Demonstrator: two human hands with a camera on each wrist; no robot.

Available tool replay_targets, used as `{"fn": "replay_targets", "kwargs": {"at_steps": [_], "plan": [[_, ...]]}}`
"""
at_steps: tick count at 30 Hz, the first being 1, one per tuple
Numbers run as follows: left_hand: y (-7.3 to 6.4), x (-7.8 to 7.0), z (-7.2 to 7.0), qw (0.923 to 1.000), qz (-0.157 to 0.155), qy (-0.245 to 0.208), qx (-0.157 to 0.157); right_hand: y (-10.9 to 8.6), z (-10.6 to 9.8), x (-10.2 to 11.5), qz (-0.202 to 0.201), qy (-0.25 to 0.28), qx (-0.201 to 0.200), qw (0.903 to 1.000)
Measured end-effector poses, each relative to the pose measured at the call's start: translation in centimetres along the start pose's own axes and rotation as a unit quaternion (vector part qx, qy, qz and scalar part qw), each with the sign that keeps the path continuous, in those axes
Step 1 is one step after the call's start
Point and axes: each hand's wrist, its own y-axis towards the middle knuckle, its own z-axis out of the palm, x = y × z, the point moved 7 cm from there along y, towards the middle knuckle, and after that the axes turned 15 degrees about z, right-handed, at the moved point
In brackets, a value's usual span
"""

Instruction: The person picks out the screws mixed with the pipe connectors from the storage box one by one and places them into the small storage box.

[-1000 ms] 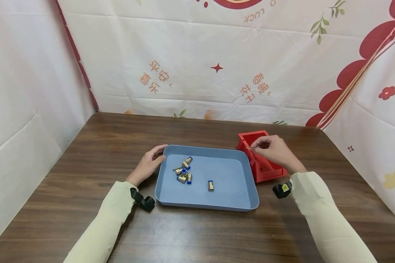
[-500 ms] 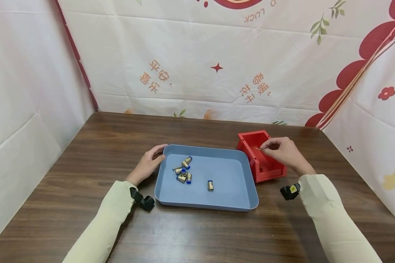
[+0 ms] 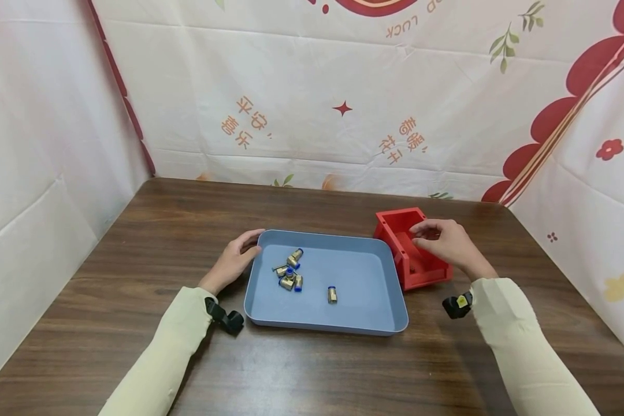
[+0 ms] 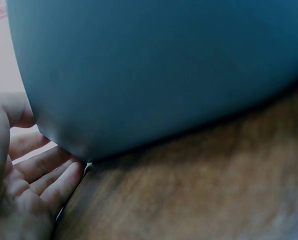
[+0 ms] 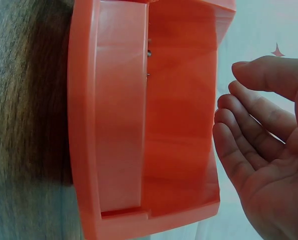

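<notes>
A blue-grey tray (image 3: 364, 277) lies on the table, holding several brass fittings with blue collars (image 3: 287, 282); one brass fitting (image 3: 332, 294) lies apart. My left hand (image 3: 231, 261) holds the tray's left back corner, thumb at the rim and fingers against the outside. Over the red bin (image 3: 421, 282) hovers my right hand (image 3: 444, 242); in the right wrist view nothing shows between its loosely bent fingers (image 5: 238, 142). Small metal bits (image 5: 149, 53) are partly visible inside the bin, mostly hidden by its front wall.
The red bin stands right against the tray's right side on the wooden table (image 3: 291, 370). A thin screw (image 3: 277, 267) lies beside the fittings. Behind the table hangs a printed white cloth (image 3: 312, 75), which also closes both sides.
The thin screw that my right hand pinched is gone from its fingers, which have parted. That hand moved slightly right over the bin. The left hand and the tray have stayed put.
</notes>
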Motion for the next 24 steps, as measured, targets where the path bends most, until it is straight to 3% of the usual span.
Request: {"fn": "replay_targets", "kwargs": {"at_steps": [15,24], "plan": [[0.0,0.1,-0.1,1.0000,0.003,0.002,-0.003,0.6,0.6,2.2,-0.019,-0.006,0.000,0.9998],[0.1,0.2,0.0,1.0000,-0.001,0.009,-0.003,0.8,1.7,4.9,-0.064,0.002,-0.002,0.9979]]}}
